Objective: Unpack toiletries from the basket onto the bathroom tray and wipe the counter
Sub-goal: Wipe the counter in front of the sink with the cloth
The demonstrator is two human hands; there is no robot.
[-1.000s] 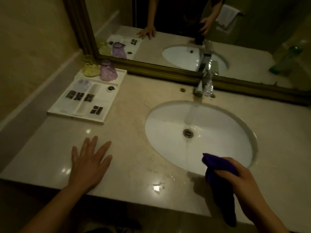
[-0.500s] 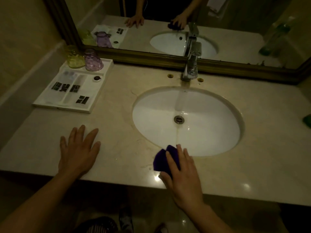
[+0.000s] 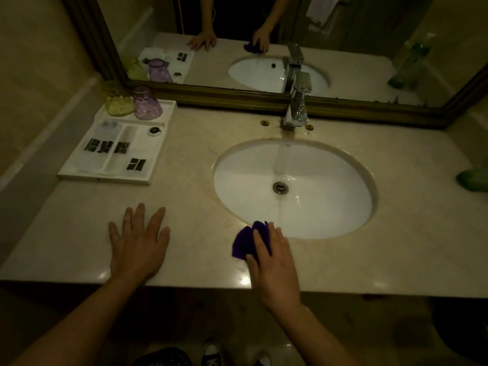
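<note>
Shoes (image 3: 211, 355) at the bottom edge, cut off. A dark meshed shape (image 3: 163, 357) beside them is too dim to identify.

Left hand (image 3: 137, 244): palm down on the counter (image 3: 184, 202), fingers straight and spread, holding nothing.

Right hand (image 3: 274, 262): palm down, fingers straight, pressing one purple cloth (image 3: 244, 243) onto the counter at the near rim of the sink (image 3: 330, 207). My hand hides most of the cloth. Hands well apart.

Farther back, left: one white tray (image 3: 158, 154). On it I count four dark-labelled sachets (image 3: 136, 164) and one small round dark item (image 3: 154, 131); the pale contents are unreadable. At its far end, two cups: yellow cup (image 3: 118, 101) and purple cup (image 3: 147, 104), touching.

One tap (image 3: 297, 107) behind the sink. One green object (image 3: 474, 178) at the right edge, cut off. Mirror (image 3: 356, 43) beyond; its reflection shows both my hands.
</note>
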